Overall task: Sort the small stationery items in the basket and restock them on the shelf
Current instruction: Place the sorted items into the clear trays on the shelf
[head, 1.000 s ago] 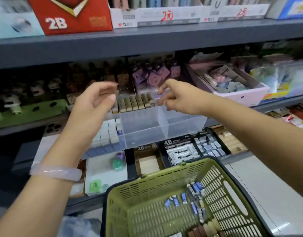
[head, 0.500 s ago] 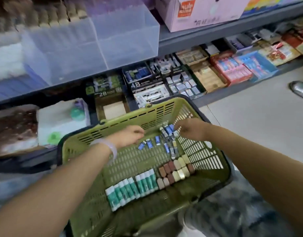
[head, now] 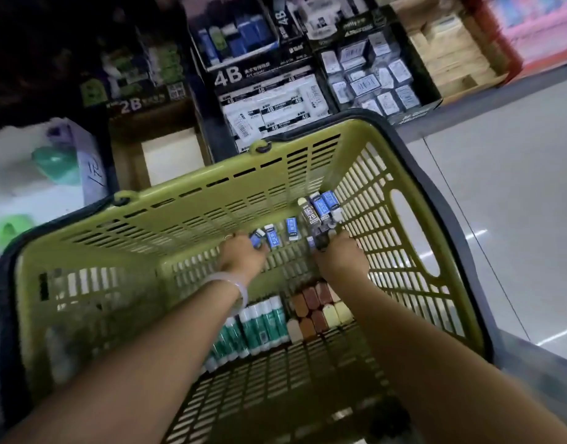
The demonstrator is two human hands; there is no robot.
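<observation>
Nearest the camera, at the lower edge of the frame, two bare forearms are reaching forward into a green basket [head: 93,251]. Left hand [head: 242,256], wearing a pale bangle [head: 235,285] at the wrist, is curling its fingers down over a blue-sleeved eraser [head: 256,240]. Right hand [head: 341,257] is pinching dark erasers [head: 322,240]; the exact number cannot be told. Under the forearms, on the basket floor, green-and-white glue sticks [head: 259,325] are lying side by side, long axes running toward the frame's top, beside a block of brown and cream erasers [head: 317,310]. Beyond the hands, loose blue-sleeved erasers [head: 291,229] and one marked 2B [head: 310,216] are lying with long axes pointing roughly toward the upper frame, clustering at the basket's far right corner. Farthest, across the upper frame, shelf boxes are standing: a 2B box [head: 131,105] upper left, a 4B eraser box [head: 269,104] at centre, and a box of wrapped white erasers [head: 372,78] to the right.
</observation>
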